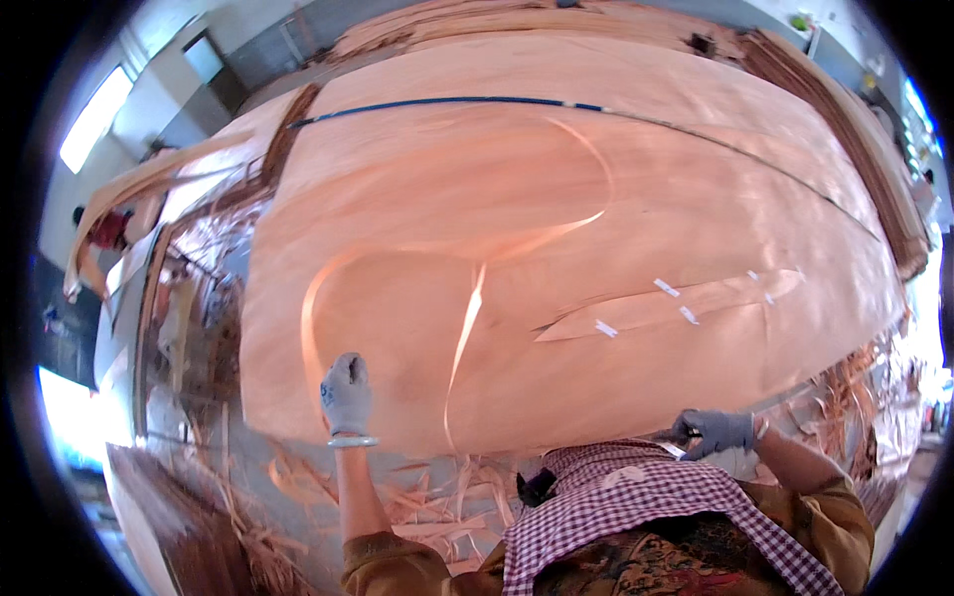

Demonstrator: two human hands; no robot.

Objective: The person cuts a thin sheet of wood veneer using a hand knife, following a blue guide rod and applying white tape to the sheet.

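A large pale-brown veneer sheet (556, 219) lies spread over a stack in front of me. My left hand (346, 392), in a grey glove with a pale bangle at the wrist, is closed on the near edge of the sheet, where a thin curling veneer strip (316, 298) loops up and away. A second thin strip (465, 328) stands curled nearby. My right hand (714, 431), also gloved, is closed at the sheet's near right edge on a small whitish object I cannot make out. A long veneer patch (676, 303) carries several short white tape pieces (605, 328).
A dark thin cord (447, 100) runs across the far part of the sheet. Stacked veneer edges (855, 129) rise at the right and back. Veneer scraps (437, 497) litter the floor by my body. Another person (109, 230) stands at the far left holding veneer.
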